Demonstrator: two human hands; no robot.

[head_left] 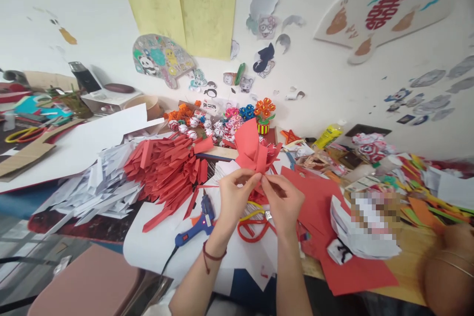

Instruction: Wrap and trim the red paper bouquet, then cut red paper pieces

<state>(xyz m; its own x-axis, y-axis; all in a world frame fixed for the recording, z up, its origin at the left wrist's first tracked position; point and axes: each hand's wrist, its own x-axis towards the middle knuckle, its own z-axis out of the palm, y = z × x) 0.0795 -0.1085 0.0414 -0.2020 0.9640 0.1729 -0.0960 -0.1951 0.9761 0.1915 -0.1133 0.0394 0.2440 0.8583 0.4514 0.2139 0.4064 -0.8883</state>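
Observation:
Both hands meet over the middle of the table, pinching the lower end of a folded red paper piece (249, 145). Thumb and forefinger of my left hand (237, 190) close on its left side. My right hand (283, 200) grips it from the right, fingertips close to the left ones. The paper's wide loops stand up above the fingers; the pinched spot itself is mostly covered. Below the hands lie scissors (254, 232) with red and yellow handles, partly hidden. To the left, a blue glue gun (196, 227) rests on white paper (148, 244).
Piles of red paper strips (166, 168) and white strips (99, 187) lie left. Red sheets (314, 192) and a crumpled white paper bundle (348, 232) are at right. Paper flowers (264, 108) and a yellow bottle (329, 134) stand near the wall. Another person's arm (448, 276) shows lower right.

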